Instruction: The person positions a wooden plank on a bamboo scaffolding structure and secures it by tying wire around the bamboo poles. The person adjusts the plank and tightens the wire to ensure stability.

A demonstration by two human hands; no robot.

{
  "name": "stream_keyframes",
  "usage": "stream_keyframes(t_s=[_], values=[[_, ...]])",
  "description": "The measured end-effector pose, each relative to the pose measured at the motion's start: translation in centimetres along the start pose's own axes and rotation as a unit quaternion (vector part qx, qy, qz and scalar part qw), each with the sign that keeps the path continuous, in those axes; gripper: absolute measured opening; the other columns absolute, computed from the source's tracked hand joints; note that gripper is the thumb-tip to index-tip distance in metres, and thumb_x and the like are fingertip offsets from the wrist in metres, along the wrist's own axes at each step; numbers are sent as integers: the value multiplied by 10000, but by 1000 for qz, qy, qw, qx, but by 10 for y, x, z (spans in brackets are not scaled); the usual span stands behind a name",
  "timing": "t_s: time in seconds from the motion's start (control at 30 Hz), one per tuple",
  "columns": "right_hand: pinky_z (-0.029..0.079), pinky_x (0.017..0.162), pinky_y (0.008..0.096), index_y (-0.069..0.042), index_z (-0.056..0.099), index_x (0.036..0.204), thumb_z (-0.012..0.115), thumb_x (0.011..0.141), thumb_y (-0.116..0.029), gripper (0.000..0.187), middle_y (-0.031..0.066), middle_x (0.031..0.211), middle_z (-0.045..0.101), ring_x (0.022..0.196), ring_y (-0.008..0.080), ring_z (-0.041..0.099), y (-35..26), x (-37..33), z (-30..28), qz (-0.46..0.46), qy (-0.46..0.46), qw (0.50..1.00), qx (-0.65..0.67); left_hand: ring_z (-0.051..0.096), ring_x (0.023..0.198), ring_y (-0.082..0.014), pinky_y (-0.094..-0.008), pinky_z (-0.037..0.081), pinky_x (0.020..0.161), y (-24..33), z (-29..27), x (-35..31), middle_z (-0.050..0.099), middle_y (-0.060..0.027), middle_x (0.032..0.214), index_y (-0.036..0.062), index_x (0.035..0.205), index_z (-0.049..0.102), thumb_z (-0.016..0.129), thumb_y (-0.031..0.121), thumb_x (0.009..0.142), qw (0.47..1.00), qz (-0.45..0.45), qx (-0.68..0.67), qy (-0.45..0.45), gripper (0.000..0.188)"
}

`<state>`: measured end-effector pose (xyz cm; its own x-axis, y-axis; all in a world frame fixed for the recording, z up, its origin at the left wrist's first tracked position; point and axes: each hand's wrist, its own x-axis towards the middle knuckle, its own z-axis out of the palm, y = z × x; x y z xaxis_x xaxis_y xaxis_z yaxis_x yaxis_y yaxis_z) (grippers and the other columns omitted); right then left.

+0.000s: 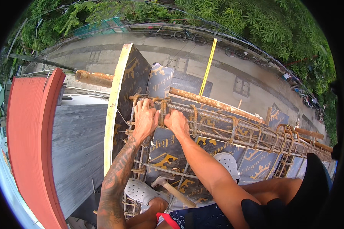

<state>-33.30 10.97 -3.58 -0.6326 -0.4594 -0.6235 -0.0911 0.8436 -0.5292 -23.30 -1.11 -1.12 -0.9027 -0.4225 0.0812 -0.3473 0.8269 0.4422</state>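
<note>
probably, the steel rebar cage [234, 128] is heavy and stiff, with rough, rusted surfaces that could scrape bare skin; its ribbed long bars [210, 113] look like a surer hold than the stirrups [195, 119]. it runs from beside the upright panel [139, 72] off to the right, above the dark panels [162, 145]. the long bars are grey-brown, the stirrups rustier orange. the left hand [145, 117] bends its fingers over the cage's left end, the right hand [177, 121] curls at the long bars; whether either grips, i cannot tell.

Outdoor building site (rebar cage [234, 128], formwork panels [137, 74]).
</note>
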Motion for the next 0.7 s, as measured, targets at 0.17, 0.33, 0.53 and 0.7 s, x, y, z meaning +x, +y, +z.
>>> stream_keyframes(t_s=[0.17, 0.33, 0.53, 0.7], values=[[552, 921, 527, 2, 736, 1074, 596, 908, -260, 340, 297, 1078, 715, 1041, 480, 688, 4, 2, 6, -5, 33, 999, 7, 491, 1055, -334, -494, 371, 906, 16, 19, -18, 557, -137, 1053, -18, 764, 669, 734, 148, 845, 993, -73, -30, 92, 195], [564, 782, 473, 12, 723, 1066, 591, 963, -226, 291, 233, 981, 736, 844, 396, 723, 17, -13, 6, -143, 133, 975, 110, 469, 1067, -328, -485, 360, 943, 5, 11, -18, 527, -138, 1052, 1, 732, 671, 798, 207, 798, 992, -85, -65, 63, 251], [519, 600, 306, 11, 668, 1294, 630, 1036, -233, 357, 65, 838, 717, 675, 113, 638, 9, -33, 19, -157, 32, 923, 350, 452, 1074, -329, -473, 375, 950, 0, 10, -21, 489, -147, 1057, -16, 723, 662, 746, 128, 788, 981, -110, -143, 65, 179], [422, 490, 249, 38, 665, 1311, 657, 1033, -261, 408, 11, 737, 648, 589, 51, 539, -8, -24, 25, -90, -77, 875, 469, 448, 1107, -363, -487, 383, 985, -3, 2, -21, 503, -189, 1100, -52, 796, 674, 736, 137, 802, 990, -62, -126, 29, 199]])
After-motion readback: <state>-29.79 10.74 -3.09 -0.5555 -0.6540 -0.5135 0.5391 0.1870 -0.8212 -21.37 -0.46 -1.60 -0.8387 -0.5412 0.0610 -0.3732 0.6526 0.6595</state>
